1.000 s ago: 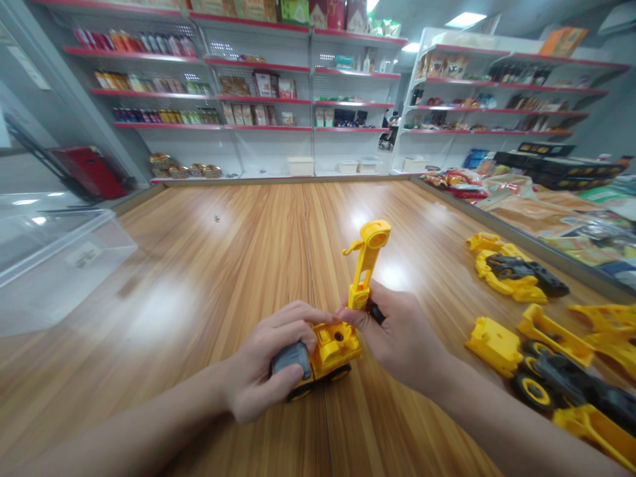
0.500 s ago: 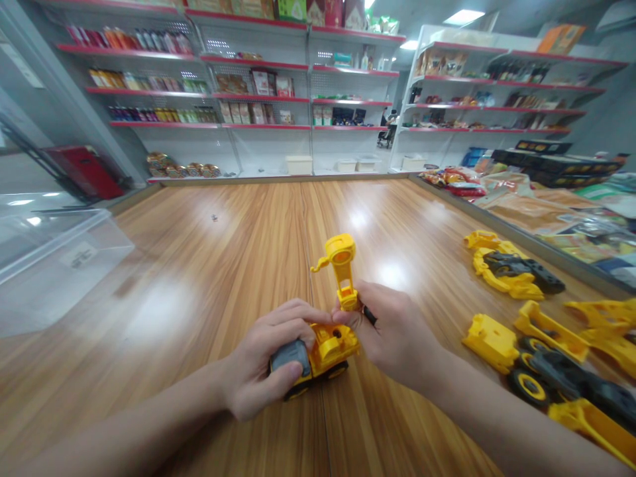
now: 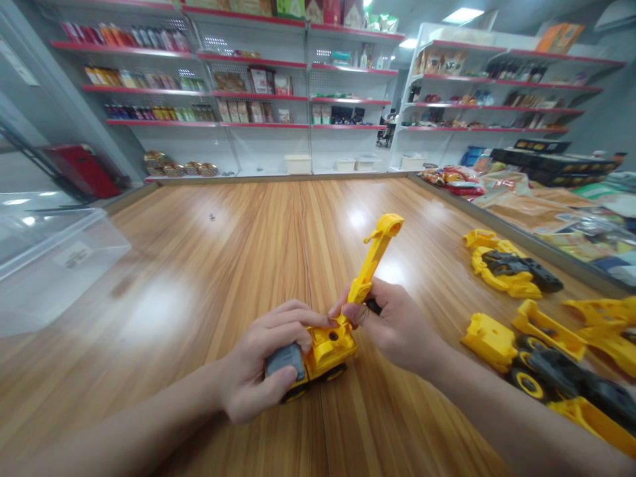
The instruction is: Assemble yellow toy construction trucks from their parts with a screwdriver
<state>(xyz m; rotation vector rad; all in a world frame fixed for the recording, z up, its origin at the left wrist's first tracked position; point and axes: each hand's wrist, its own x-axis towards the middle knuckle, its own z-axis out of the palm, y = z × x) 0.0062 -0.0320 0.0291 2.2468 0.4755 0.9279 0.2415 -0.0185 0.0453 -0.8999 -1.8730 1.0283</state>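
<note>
Filling 12 o'clock, clock read from the truck: shelves point(image 3: 263, 126), stocked with bottles and packets. White boxes point(image 3: 298, 164) on the lowest board; too far off to tell what they hold.

Table point(image 3: 248, 252): wood, running away from the person. At 10, on its left side, a see-through bin point(image 3: 106, 245), partly out of frame, label on the wall; contents, if any, not made out.

Loose parts point(image 3: 489, 341), yellow and black, from 2 round to 3, the wheeled chassis among them.

Truck point(image 3: 325, 358): wheels down on the table at the person's front. Left hand point(image 3: 265, 354) laid over the cab; fingers curled round it, holding it down, index stretched towards the arm's foot.

Right hand point(image 3: 392, 321): fingers narrow, pinching the arm's lower end, a dark piece partly hidden beside them.

Arm point(image 3: 375, 262): the main change. Half a second ago nearly upright; now swung over towards 1. Truck barely shifted. My reading: the arm is being worked against a braced body, its joint unsettled. Contact at its foot is covered by fingers; cannot tell.

Smallest: deck hole point(image 3: 333, 336), open, the arm not in it.
</note>
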